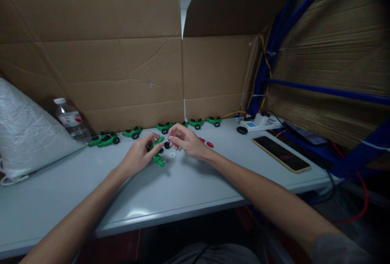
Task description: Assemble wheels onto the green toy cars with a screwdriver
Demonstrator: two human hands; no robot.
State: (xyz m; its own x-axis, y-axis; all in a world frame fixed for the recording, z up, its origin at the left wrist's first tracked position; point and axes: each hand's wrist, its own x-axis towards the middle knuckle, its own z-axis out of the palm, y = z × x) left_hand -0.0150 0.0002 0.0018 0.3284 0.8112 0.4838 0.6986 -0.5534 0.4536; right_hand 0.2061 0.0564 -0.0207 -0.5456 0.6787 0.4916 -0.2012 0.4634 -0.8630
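My left hand [139,152] is closed around a green toy vehicle body [159,159], held slightly above the table with its lower end tilted toward me. Just right of it, my right hand [188,141] pinches thumb and fingers together; whatever is between the fingertips is too small to make out. Beneath and between the hands lie a black round part [167,145] and a white ring [172,155]. Other tiny pieces by the right hand are partly hidden. A red pen-like tool [206,142] rests behind my right wrist.
Along the cardboard wall [128,73] stand several green toy vehicles [133,133] with black wheels. To the left are a white sack [33,138] and a plastic bottle [71,122]. A phone [282,153], a power strip [263,122] and a black disc [242,130] occupy the right side.
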